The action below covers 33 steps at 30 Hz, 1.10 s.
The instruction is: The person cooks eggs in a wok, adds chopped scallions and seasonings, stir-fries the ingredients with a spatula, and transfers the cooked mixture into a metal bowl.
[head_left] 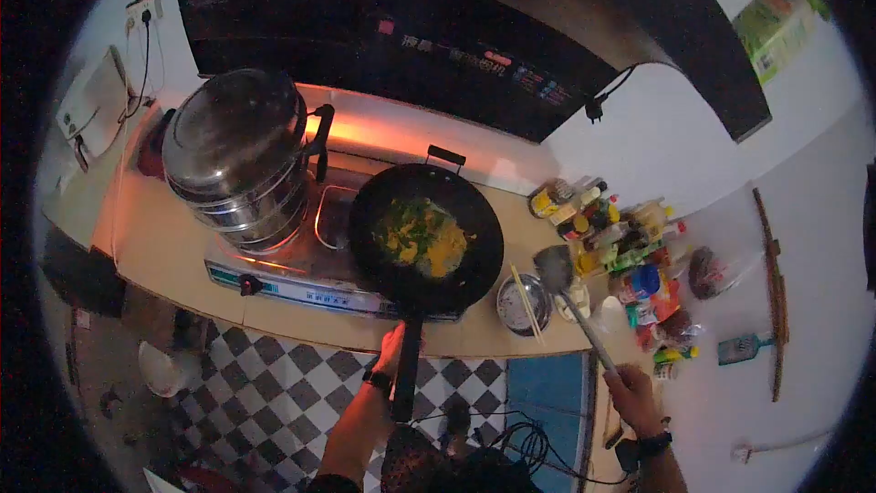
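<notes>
Your left hand (390, 352) partly hidden by wok handle (408, 367); inside of steamer pot (265, 219) covered by lid (233, 128); print on seasoning bottles (604, 237) unreadable.

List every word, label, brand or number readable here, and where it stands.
None can be read reliably.
Black glossy range hood: white characters, blurred.
Silver metal gas stove: front lettering, too small.
Multicoloured bottles and jars: labels, too small.
Green-and-yellow container: label, too blurred.

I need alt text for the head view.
A person's left hand holds a black wok of yellow-and-green food by its handle; the right hand holds a spatula outside the wok. On the left stands a large lidded metal pot; on the right, a bowl with chopsticks and bottles.
</notes>
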Motion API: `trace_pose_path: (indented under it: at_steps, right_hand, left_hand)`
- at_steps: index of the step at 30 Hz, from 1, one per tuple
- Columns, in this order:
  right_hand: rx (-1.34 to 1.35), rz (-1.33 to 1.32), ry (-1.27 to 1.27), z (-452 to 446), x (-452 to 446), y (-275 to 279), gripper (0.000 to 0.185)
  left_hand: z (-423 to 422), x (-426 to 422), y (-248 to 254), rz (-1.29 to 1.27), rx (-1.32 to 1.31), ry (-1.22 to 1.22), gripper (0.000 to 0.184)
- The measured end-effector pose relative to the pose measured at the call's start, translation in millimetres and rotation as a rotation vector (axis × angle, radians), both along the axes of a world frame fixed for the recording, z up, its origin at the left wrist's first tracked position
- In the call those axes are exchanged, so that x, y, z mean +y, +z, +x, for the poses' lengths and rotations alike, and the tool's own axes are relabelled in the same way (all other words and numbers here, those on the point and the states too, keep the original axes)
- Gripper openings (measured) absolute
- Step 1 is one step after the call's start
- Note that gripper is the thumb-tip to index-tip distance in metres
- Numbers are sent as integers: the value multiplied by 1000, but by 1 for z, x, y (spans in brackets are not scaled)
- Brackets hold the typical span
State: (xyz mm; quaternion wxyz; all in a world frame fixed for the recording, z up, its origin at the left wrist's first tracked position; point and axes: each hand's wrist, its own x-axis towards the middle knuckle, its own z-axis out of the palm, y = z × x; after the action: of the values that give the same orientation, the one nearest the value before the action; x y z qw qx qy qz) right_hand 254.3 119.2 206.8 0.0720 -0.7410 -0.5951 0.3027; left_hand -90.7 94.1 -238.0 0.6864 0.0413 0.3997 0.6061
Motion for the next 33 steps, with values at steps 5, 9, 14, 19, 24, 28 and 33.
trace_pose_path:
  at_steps: [5, 9, 14, 19, 24, 28, 33]
  right_hand:
    - [-119, 142, 381, -85, 38, 19, 32]
    - [-281, 140, 572, -114, 80, 4, 31]
    - [-550, -70, 719, -121, 172, -42, 21]
    - [-744, 162, 1257, -143, 264, -122, 12]
    - [-552, 378, 1185, -209, 233, -80, 23]
    - [-536, 185, 1141, -175, 234, -46, 32]
    - [-261, -61, 1152, -158, 204, -53, 35]
  left_hand:
    - [4, 2, -46, 37, 21, 14, 40]
    - [0, 4, -19, -42, 95, -46, 44]
    - [-16, -11, 49, -99, -176, -74, 45]
    - [-37, -76, 129, 176, -327, -237, 50]
    - [-38, -112, 237, 77, -138, -288, 45]
    - [-8, -122, 196, 137, 480, -171, 38]
    - [-16, -118, 265, -125, 545, -260, 34]
